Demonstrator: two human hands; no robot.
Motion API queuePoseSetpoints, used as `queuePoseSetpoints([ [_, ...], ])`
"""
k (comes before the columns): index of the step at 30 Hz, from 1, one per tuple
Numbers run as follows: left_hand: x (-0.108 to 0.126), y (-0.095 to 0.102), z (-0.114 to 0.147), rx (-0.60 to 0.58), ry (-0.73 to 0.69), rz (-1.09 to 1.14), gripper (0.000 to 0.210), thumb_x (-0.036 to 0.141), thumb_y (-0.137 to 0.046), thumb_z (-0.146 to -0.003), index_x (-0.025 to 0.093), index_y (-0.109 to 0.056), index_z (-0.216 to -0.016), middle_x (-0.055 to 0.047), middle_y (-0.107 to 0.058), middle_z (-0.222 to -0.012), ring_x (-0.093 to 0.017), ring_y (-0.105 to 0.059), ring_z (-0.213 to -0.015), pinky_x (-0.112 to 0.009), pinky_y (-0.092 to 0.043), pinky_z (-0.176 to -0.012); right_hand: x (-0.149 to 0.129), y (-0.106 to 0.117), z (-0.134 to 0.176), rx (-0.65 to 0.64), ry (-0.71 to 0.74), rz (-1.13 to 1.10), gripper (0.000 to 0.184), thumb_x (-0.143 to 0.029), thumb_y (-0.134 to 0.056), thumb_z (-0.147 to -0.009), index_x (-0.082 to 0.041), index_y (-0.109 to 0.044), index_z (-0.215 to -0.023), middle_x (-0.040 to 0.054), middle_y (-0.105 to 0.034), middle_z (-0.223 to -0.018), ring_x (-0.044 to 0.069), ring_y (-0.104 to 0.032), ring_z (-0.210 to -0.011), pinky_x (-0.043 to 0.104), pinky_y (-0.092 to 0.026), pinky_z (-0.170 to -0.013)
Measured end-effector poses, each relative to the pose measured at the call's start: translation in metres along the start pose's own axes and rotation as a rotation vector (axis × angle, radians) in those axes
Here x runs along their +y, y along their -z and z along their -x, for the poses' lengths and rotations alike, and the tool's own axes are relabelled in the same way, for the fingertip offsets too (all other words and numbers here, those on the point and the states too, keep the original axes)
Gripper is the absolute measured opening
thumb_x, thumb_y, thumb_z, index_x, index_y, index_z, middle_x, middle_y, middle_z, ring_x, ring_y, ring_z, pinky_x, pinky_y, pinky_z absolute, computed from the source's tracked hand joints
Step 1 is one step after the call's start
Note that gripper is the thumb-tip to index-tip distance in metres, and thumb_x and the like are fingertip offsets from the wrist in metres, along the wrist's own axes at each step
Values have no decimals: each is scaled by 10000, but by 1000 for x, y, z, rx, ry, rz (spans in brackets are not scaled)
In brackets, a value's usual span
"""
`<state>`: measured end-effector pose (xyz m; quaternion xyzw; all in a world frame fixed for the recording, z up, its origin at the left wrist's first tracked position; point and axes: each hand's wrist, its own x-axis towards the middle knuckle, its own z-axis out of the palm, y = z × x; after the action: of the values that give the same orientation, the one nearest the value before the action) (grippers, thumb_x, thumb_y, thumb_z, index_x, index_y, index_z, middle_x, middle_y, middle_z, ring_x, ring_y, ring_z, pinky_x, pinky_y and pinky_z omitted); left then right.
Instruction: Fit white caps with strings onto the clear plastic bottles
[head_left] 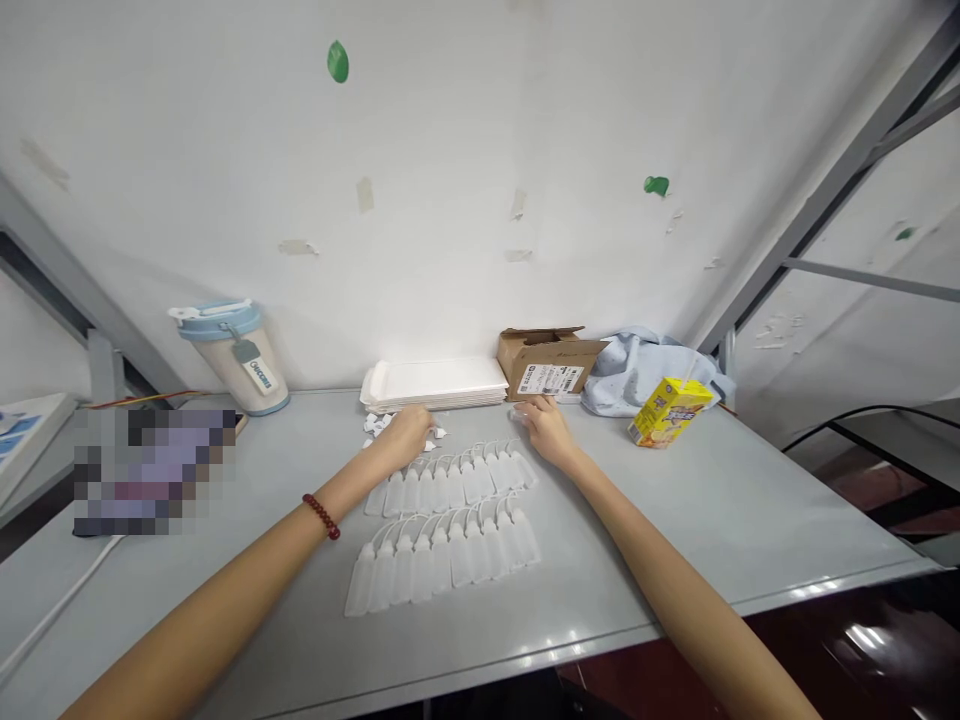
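Note:
On the grey table two rows of small translucent white bottles or tags with thin looped cords lie side by side, a front row and a back row. Just behind the back row, my left hand is curled down among small white scraps; what its fingers hold, if anything, is hidden. My right hand lies at the right end of the rows, in front of the cardboard box. Its fingers are bent together at a small pale piece, too small to name.
A stack of white flat boxes or envelopes lies against the wall. To the right are a light blue cloth and a yellow drink carton. A blue-lidded tumbler and a blurred-out phone-like item with a white cable are at the left.

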<state>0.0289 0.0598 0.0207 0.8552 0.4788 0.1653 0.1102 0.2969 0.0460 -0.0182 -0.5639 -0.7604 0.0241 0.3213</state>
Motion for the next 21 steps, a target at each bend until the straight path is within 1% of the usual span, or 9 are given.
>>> queuePoseSetpoints([
  [3, 2, 5, 11, 69, 6, 26, 206, 121, -448, -767, 142, -648, -727, -108, -665, -823, -241, -616, -820, -343, -456, -758, -2, 6, 3, 84, -65, -71, 315, -48, -461, -751, -153, -626, -998, 121, -583, -985, 259, -492, -968, 403, -414, -846],
  [6, 7, 9, 26, 148, 14, 73, 208, 156, -434, -800, 148, -642, -818, -104, -659, -908, -229, -605, -850, -351, -460, -773, -8, 14, 8, 164, -122, -163, 272, -152, -478, -780, -158, -599, -1024, 104, -572, -949, 220, -525, -828, 379, -450, -763],
  [8, 12, 10, 37, 192, 20, 115, 204, 180, -439, -813, 156, -639, -850, -91, -657, -908, -216, -605, -840, -342, -468, -764, -17, 19, 11, 195, -147, -239, 270, -237, -490, -793, -159, -589, -1032, 94, -566, -933, 190, -523, -726, 352, -467, -683],
  [10, 16, 10, 47, 220, 20, 155, 191, 208, -454, -818, 169, -640, -838, -74, -658, -886, -205, -608, -822, -331, -477, -748, -28, 23, 15, 202, -158, -325, 302, -302, -498, -798, -159, -577, -1052, 90, -563, -949, 172, -529, -699, 328, -474, -642],
  [12, 20, 10, 56, 237, 22, 193, 178, 229, -471, -816, 179, -642, -820, -59, -662, -869, -192, -613, -793, -315, -485, -724, -42, 26, 19, 188, -161, -413, 340, -341, -501, -802, -172, -558, -1092, 79, -568, -956, 161, -546, -706, 305, -480, -627],
  [14, 26, 10, 63, 252, 28, 236, 166, 237, -488, -813, 186, -646, -813, -43, -672, -858, -172, -618, -747, -293, -492, -693, -56, 30, 23, 152, -168, -525, 369, -356, -510, -805, -202, -537, -1139, 44, -582, -897, 147, -554, -688, 288, -479, -620],
  [17, 38, 11, 68, 268, 54, 379, 149, 239, -514, -807, 194, -656, -809, -26, -686, -860, -153, -622, -717, -268, -494, -666, -75, 35, 28, 82, -264, -899, 412, -318, -565, -777, -252, -515, -1181, -14, -574, -769, 128, -538, -638, 296, -459, -667],
  [19, 48, 11, 70, 258, 77, 501, 142, 246, -529, -802, 199, -664, -807, -19, -691, -860, -155, -623, -739, -271, -495, -683, -83, 37, 30, 28, -307, -1027, 354, -309, -599, -756, -239, -556, -1100, -27, -575, -709, 136, -553, -657, 300, -445, -694],
  [21, 55, 10, 72, 240, 96, 583, 142, 255, -538, -799, 201, -669, -813, -17, -693, -868, -159, -624, -765, -284, -496, -717, -88, 37, 33, -39, -350, -1083, 275, -309, -638, -732, -218, -585, -986, -25, -596, -689, 147, -577, -694, 301, -434, -716],
])
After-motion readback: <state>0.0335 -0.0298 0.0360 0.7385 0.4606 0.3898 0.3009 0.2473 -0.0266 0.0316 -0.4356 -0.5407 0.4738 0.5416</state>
